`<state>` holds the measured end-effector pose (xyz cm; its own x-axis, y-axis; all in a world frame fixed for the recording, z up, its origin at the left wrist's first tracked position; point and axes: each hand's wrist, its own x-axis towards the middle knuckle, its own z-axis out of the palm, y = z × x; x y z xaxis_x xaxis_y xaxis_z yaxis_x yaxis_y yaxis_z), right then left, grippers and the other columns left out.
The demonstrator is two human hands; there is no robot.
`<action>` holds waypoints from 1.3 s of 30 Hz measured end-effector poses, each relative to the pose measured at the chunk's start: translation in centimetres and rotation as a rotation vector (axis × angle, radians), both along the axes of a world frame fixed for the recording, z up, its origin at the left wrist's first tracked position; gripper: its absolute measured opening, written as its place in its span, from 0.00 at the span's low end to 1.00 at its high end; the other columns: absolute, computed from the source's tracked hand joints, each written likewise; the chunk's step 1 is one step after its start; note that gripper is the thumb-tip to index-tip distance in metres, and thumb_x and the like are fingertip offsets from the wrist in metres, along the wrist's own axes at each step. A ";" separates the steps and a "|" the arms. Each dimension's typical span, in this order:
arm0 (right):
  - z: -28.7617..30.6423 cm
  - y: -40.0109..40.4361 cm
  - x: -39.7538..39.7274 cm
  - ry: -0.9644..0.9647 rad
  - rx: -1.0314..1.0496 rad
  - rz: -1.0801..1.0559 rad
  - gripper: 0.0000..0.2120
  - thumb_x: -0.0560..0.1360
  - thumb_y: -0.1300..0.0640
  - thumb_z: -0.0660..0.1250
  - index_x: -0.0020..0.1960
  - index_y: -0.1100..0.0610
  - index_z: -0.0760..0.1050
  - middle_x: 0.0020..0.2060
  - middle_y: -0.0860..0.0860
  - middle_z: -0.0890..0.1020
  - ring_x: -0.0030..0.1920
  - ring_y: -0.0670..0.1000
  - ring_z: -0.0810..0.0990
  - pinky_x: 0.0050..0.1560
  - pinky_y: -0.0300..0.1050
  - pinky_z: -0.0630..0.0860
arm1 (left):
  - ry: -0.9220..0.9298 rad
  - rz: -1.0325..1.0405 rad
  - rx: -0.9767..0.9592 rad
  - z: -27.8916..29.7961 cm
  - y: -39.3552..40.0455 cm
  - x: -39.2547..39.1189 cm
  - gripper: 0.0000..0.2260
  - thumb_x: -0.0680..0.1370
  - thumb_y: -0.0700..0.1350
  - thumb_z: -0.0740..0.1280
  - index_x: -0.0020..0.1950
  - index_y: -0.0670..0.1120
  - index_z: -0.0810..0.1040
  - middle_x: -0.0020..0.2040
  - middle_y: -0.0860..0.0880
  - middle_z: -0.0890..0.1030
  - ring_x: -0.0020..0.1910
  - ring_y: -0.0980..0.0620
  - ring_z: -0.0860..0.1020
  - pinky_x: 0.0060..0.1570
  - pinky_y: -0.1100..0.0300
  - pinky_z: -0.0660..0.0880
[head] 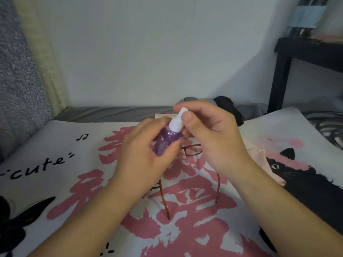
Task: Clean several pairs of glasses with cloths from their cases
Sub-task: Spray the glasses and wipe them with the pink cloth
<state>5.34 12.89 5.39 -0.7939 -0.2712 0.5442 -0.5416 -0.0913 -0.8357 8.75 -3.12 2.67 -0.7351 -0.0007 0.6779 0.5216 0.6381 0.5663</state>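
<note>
Two hands working a purple spray bottle above glasses

Two forearms are coming in from the bottom edge, converging mid-frame over the printed blanket (pixel 55 182). Left hand (pixel 143 156) is wrapping the purple bottle (pixel 165 143) body, fingers curled round it, thumb lying along the near side; bottle is tilting, top leaning up and to the right. Right hand (pixel 211 138) is sitting just above and right, thumb and forefinger pinching the white cap (pixel 178 121), remaining fingers loosely curled behind it. Cannot tell whether the cap is being turned or pulled.

Bottle is translucent violet, glossy, with a white tapered top; held in the air, clear of the blanket.

Glasses (pixel 191 151) are lying on the blanket directly under the hands, temples unfolded and pointing toward the camera. Frame front is dark and thin, only one lens rim showing beside the left hand; temple arms are reddish-brown, slim, curving at the tips. Rest of the front is hidden by the hands.

Pale pink cloth (pixel 259 158) is lying right of the glasses, partly under the right wrist. Light-coloured case (pixel 163 115) edge is peeking out just behind the hands. Farther back: dark clothing (pixel 226 104) on grey bedding, white wall (pixel 148 52), black shelf (pixel 306 51) at right.
</note>
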 end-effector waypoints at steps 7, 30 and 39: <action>-0.4 1.3 -1.0 -0.280 -0.169 0.284 0.09 0.74 0.56 0.72 0.52 0.57 0.79 0.40 0.52 0.80 0.37 0.50 0.77 0.42 0.48 0.78 | -0.060 -0.166 0.021 -0.3 -0.9 -0.3 0.18 0.79 0.50 0.71 0.69 0.56 0.77 0.48 0.58 0.78 0.48 0.54 0.77 0.47 0.68 0.70; 0.2 2.6 -2.1 -0.476 -0.363 0.199 0.13 0.84 0.53 0.56 0.61 0.59 0.73 0.50 0.57 0.83 0.53 0.58 0.83 0.59 0.59 0.80 | -0.063 -0.156 0.028 -1.0 -4.6 -2.3 0.07 0.83 0.43 0.63 0.54 0.51 0.80 0.52 0.54 0.83 0.53 0.52 0.81 0.53 0.52 0.78; 0.7 5.6 -3.5 -0.722 -0.562 0.213 0.29 0.80 0.32 0.54 0.42 0.57 0.75 0.34 0.52 0.72 0.33 0.50 0.69 0.38 0.45 0.68 | 0.055 -0.278 -0.626 -3.3 -7.7 -3.5 0.12 0.80 0.47 0.66 0.60 0.51 0.85 0.57 0.51 0.81 0.53 0.54 0.80 0.50 0.58 0.80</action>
